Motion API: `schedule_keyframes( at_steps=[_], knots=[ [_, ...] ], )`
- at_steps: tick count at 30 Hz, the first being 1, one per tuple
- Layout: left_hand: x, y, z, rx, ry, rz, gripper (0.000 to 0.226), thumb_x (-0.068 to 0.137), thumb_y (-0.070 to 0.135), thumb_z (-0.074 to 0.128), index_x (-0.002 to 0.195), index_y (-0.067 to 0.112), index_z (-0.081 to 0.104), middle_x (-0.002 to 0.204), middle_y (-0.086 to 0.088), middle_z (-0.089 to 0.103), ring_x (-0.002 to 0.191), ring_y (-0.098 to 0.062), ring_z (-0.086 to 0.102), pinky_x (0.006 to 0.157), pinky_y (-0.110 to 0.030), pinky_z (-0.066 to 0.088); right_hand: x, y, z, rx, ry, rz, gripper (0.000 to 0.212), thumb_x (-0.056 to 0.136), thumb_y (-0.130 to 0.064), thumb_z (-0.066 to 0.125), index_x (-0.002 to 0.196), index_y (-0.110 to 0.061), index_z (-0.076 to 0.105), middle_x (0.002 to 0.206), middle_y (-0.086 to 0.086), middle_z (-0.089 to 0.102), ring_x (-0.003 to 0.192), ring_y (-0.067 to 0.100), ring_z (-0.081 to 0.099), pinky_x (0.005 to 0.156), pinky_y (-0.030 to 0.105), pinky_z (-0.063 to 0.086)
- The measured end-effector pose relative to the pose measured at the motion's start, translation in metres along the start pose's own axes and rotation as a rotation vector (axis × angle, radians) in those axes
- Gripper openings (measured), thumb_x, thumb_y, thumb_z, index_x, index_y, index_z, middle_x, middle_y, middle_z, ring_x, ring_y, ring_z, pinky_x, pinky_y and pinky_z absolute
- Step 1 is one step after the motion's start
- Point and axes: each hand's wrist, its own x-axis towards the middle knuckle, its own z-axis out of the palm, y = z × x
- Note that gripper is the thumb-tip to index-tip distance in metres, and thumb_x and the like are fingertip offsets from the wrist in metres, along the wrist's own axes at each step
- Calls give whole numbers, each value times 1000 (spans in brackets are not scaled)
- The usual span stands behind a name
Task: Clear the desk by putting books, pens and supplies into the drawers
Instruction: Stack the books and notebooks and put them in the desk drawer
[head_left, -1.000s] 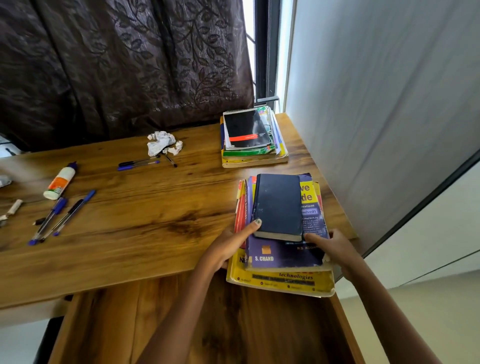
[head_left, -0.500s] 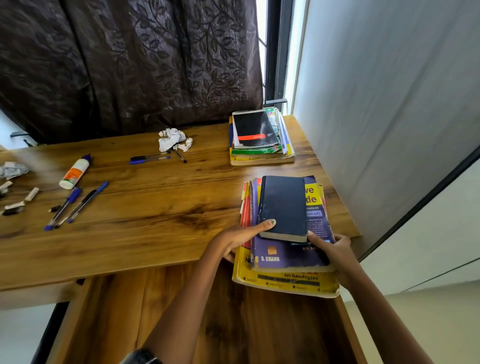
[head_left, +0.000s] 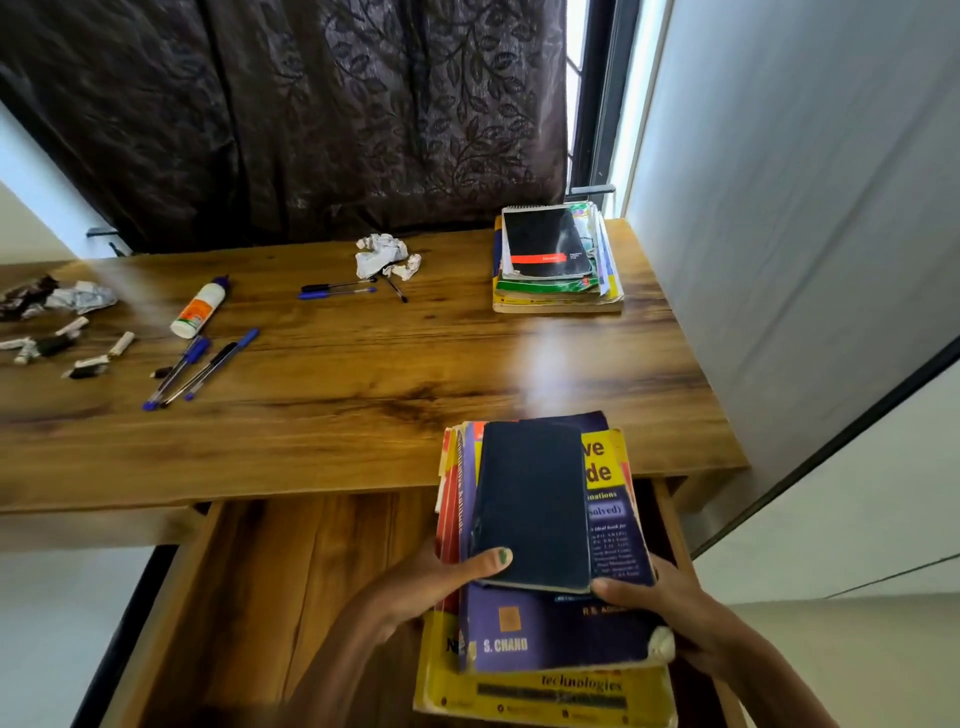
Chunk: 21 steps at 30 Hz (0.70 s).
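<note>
I see my left hand (head_left: 426, 587) and right hand (head_left: 670, 613) gripping a stack of books (head_left: 545, 571) from both sides, thumbs on top. The flat dark top book looks worn. The stack hangs over the open wooden drawer (head_left: 291, 597), its far end over the shiny brown table (head_left: 337, 395).

You're seeing it all through one head-worn wide-angle camera, looking forward and down across the desk (head_left: 363, 395) toward the curtain (head_left: 311, 114) at 12 o'clock. The open drawer (head_left: 291, 597) sits close beneath you at 6 o'clock, the wall (head_left: 805, 208) rises at 3 o'clock. No second view shares this scene.
</note>
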Motion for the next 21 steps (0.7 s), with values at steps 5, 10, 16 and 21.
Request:
schedule_keyframes(
  at_steps=[5, 10, 16, 21],
  knots=[
    [-23, -43, -21, -35, -25, -74, 132, 37, 86, 67, 145, 23, 25, 142, 2, 44, 128, -18, 45, 106, -35, 38, -3, 12, 29, -41, -104, 63, 79, 55, -29, 86, 124, -15, 49, 114, 11, 68, 106, 26, 65, 90, 42, 53],
    [-39, -75, -34, 18, -59, -279, 131, 42, 92, 56, 147, 22, 24, 150, -2, 34, 133, -23, 39, 102, -35, 40, -1, 22, 53, -72, -194, 130, 65, 64, -26, 81, 121, -20, 51, 114, 6, 69, 106, 20, 65, 90, 36, 53],
    [-29, -124, -31, -185, -68, -289, 113, 55, 82, 64, 146, 25, 30, 149, 0, 36, 134, -19, 37, 108, -32, 28, 15, 52, 75, -28, -190, 206, 72, 59, -22, 87, 122, -12, 53, 109, 12, 70, 102, 26, 67, 87, 37, 54],
    [-1, -137, -43, -368, 13, -182, 108, 47, 70, 80, 136, 27, 36, 128, -3, 58, 115, -22, 59, 104, -46, 43, 53, 67, 69, 4, -121, 248, 79, 58, -30, 88, 125, -9, 51, 119, 20, 64, 110, 37, 61, 98, 51, 46]
  ],
)
